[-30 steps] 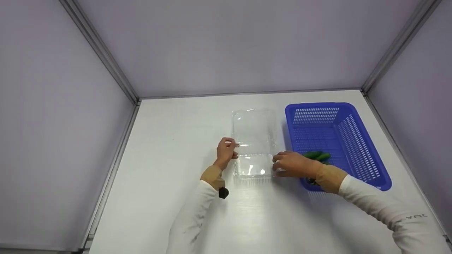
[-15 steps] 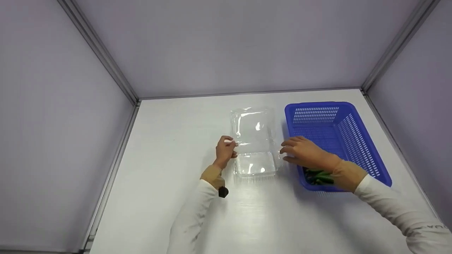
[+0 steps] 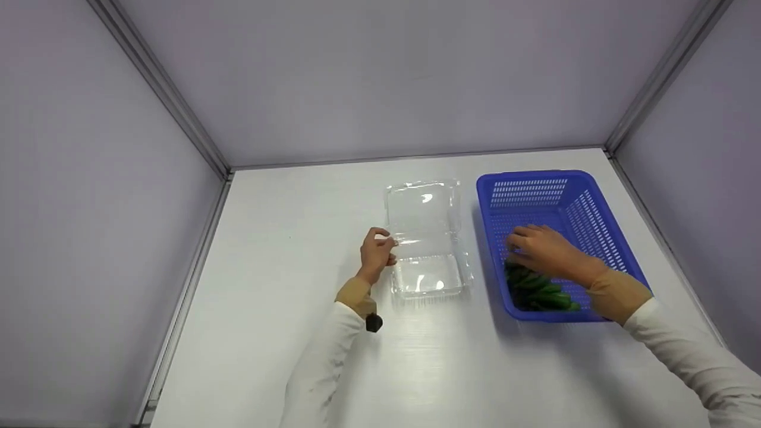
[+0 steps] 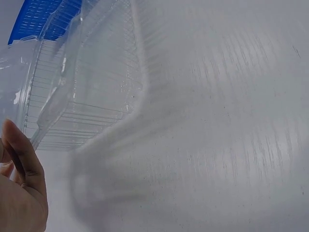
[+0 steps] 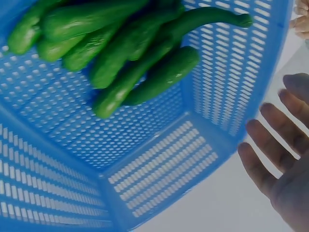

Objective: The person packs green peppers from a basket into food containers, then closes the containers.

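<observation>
Left hand point(image 3: 376, 257) pinches the clear container point(image 3: 428, 276) — right hand point(image 3: 544, 252) empty, green vegetables point(image 3: 538, 292) near it — probably firm, slick, best gripped mid-length!

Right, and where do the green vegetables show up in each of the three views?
Head: the green vegetables are below and right of centre, in the near left part of the blue basket.
Left wrist: not visible; only part of the basket shows, at top left.
Right wrist: along the top, left of centre, inside the basket.
Shared landmark: the blue basket, in all three.
</observation>
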{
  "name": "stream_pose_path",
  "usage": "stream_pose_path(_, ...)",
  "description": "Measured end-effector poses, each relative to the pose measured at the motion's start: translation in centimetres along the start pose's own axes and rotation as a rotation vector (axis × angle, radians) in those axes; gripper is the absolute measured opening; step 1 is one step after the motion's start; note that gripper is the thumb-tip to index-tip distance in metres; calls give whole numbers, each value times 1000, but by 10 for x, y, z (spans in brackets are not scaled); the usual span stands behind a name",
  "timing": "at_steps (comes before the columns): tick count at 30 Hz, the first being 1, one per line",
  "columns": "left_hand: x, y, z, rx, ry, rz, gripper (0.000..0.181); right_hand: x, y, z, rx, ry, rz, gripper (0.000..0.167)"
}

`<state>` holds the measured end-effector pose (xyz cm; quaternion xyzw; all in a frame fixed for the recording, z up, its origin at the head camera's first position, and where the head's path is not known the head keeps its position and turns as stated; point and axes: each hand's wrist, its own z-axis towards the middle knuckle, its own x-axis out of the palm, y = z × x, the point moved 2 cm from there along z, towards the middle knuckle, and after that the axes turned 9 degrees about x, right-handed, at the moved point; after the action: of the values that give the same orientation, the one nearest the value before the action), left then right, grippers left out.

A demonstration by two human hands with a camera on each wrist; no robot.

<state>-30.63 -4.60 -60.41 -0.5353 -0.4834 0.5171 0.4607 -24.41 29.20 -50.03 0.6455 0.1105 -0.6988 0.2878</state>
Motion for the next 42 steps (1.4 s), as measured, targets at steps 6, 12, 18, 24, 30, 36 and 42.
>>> stream_pose_path(6,0,-1,0,1,4,6,27,7,-11,-14,48,138,75,7)
stream_pose_path(12,-1,-1,0,5,-2,13,27,12,-15,-23,64,253,85,4)
stream_pose_path(18,1,-2,2,22,-9,-7,23,12,-18,-30,75,349,75,4)
stream_pose_path(24,0,-2,3,33,-4,24,25,18,-23,-39,114,482,93,8)
stream_pose_path(30,-3,0,5,39,-20,101,28,23,-26,-45,147,541,93,12)
stream_pose_path(36,-3,1,7,66,-23,134,27,26,-27,-50,162,555,99,14)
stream_pose_path(42,-2,1,5,65,-35,152,26,32,-28,-51,162,546,86,16)
